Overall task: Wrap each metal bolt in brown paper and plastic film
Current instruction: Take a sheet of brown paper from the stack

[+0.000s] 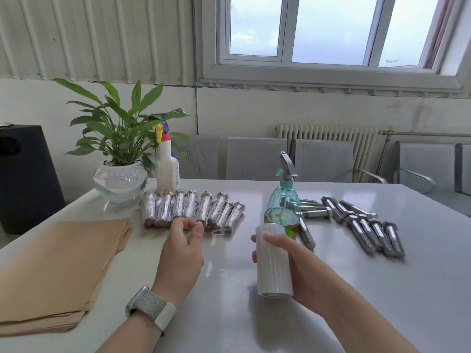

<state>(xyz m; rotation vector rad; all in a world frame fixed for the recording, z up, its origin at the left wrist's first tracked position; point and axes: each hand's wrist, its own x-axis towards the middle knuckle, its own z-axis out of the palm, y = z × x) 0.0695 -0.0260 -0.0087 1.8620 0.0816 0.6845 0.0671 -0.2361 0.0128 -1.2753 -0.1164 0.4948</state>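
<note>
My right hand (288,261) grips a white roll of plastic film (274,261), held upright just above the grey table (356,289). My left hand (182,248) hovers in front of a row of several wrapped bolts (193,211); its fingers are loosely curled and I cannot see anything between them. Several bare metal bolts (367,225) lie in a group on the right. A stack of brown paper sheets (58,266) lies at the left front.
A teal spray bottle (283,202) stands between the wrapped and bare bolts. A white spray bottle (167,166) and a potted plant (119,159) stand at the back left. Grey chairs (323,159) line the far side. A black bin (25,174) stands at the left.
</note>
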